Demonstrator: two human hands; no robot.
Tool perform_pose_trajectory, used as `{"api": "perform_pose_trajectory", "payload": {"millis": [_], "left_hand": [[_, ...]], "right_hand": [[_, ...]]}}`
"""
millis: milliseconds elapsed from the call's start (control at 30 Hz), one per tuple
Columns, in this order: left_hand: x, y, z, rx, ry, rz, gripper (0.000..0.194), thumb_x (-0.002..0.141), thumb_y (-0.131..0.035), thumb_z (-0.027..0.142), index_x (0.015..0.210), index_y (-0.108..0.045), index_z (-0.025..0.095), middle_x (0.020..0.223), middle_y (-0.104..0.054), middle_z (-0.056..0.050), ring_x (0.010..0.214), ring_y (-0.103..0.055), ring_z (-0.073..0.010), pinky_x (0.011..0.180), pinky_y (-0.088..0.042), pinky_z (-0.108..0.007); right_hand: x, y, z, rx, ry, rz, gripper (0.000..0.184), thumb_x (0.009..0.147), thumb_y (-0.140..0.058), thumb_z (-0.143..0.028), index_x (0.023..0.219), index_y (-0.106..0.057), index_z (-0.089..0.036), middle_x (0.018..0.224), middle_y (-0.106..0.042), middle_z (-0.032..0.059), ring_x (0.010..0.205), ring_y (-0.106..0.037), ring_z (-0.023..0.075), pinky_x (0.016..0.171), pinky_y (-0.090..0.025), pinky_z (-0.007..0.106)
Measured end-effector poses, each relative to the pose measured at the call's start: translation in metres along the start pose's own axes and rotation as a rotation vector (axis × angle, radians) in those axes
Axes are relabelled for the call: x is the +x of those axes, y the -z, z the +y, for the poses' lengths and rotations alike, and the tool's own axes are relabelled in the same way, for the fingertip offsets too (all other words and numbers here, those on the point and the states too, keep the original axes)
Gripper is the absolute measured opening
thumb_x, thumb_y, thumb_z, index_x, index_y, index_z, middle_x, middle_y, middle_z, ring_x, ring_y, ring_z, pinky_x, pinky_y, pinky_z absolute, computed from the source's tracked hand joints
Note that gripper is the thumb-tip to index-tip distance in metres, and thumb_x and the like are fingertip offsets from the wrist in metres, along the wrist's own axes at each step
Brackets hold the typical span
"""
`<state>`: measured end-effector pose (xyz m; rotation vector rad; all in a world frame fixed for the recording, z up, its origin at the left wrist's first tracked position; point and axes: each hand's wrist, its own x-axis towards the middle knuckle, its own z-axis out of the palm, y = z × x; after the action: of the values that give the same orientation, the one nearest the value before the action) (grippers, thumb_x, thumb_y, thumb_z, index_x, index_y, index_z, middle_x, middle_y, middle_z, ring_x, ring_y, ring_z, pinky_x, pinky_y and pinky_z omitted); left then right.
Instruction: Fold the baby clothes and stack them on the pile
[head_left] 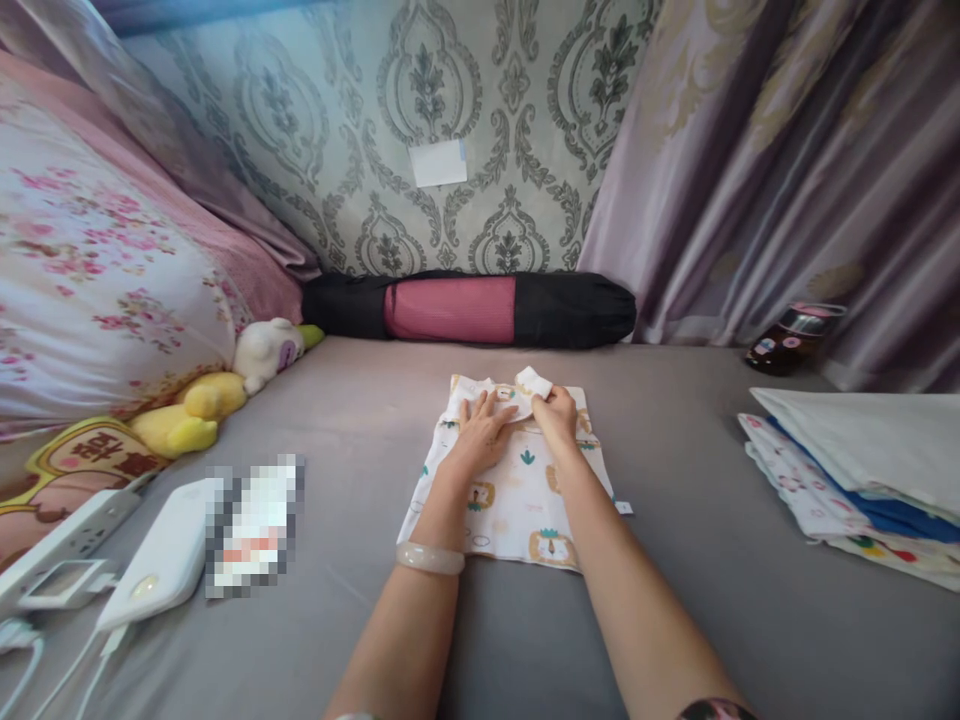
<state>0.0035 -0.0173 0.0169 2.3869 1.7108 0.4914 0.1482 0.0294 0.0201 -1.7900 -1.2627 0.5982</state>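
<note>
A small white shirt [517, 520] printed with lions and green leaves lies flat on the grey bed sheet [337, 540], its hem toward me. My left hand [482, 432] rests on its upper part with the fingers spread over the cloth. At the upper right, my right hand [556, 412] is closed on a sleeve [534, 382] that is folded across the shirt, with its white cuff sticking up. A small label shows at the shirt's right side. My right fingertips are partly hidden by the hand.
Folded cloths [862, 460] are stacked at the right, near a dark bottle [795, 340]. A rolled mat in a bag [450, 308] lies along the wall. Plush toys [266, 352], a power strip [82, 525], a white power bank [165, 550] with cables and a blurred object [255, 525] are left.
</note>
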Motion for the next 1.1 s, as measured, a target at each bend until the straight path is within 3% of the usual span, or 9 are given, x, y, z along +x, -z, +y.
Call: {"api": "perform_pose_trajectory", "payload": {"millis": [167,300,467,733,967,1100], "left_hand": [[0.003,0.004,0.000,-0.059,0.056,0.062,0.045,0.096,-0.036,0.043,0.135,-0.049,0.026,0.148,-0.042,-0.011,0.142,-0.027,-0.0276,0.114,-0.012,-0.057],[0.005,0.009,-0.004,-0.047,0.171,0.126,0.042,0.096,-0.030,0.024,0.133,-0.050,0.024,0.145,-0.047,-0.010,0.139,-0.033,-0.0232,0.116,-0.013,-0.053],[0.001,0.009,-0.020,-0.016,0.269,0.120,0.051,0.089,-0.031,0.009,0.137,-0.044,0.021,0.149,-0.041,-0.011,0.142,-0.028,-0.0221,0.115,-0.018,-0.053],[0.000,0.004,-0.027,-0.003,0.414,0.101,0.043,0.096,-0.028,0.027,0.135,-0.046,0.024,0.152,-0.037,-0.008,0.141,-0.028,-0.0298,0.112,-0.021,-0.059],[-0.002,0.003,-0.022,0.049,0.437,0.120,0.049,0.096,-0.026,0.037,0.140,-0.043,0.025,0.153,-0.035,-0.007,0.141,-0.027,-0.0336,0.112,-0.020,-0.059],[0.003,0.009,-0.024,0.060,0.457,0.058,0.048,0.096,-0.025,0.039,0.138,-0.046,0.026,0.154,-0.034,-0.006,0.140,-0.027,-0.0374,0.111,-0.020,-0.062]], "right_hand": [[0.018,0.006,0.015,0.137,-0.136,0.078,0.051,0.072,-0.065,-0.031,0.120,-0.058,-0.016,0.099,-0.071,0.0086,0.086,-0.067,0.0209,0.073,-0.052,0.028],[0.024,0.016,0.021,0.133,-0.140,0.083,0.053,0.070,-0.066,-0.026,0.120,-0.056,-0.014,0.093,-0.071,0.0084,0.085,-0.067,0.0207,0.075,-0.053,0.030],[0.018,0.034,0.019,-0.116,-0.053,0.066,0.051,0.071,-0.063,-0.024,0.121,-0.056,-0.015,0.103,-0.070,0.0121,0.095,-0.065,0.0243,0.083,-0.050,0.032],[0.004,0.049,0.014,-0.400,0.014,-0.028,0.042,0.081,-0.054,-0.020,0.122,-0.056,-0.013,0.107,-0.067,0.0179,0.100,-0.064,0.0276,0.084,-0.048,0.036],[0.002,0.050,0.017,-0.451,0.028,-0.030,0.035,0.085,-0.048,-0.015,0.118,-0.059,-0.015,0.107,-0.066,0.0159,0.103,-0.063,0.0254,0.085,-0.047,0.033],[-0.003,0.053,0.009,-0.484,0.058,-0.008,0.035,0.087,-0.045,-0.014,0.119,-0.060,-0.013,0.112,-0.062,0.0201,0.106,-0.060,0.0290,0.087,-0.045,0.038]]}}
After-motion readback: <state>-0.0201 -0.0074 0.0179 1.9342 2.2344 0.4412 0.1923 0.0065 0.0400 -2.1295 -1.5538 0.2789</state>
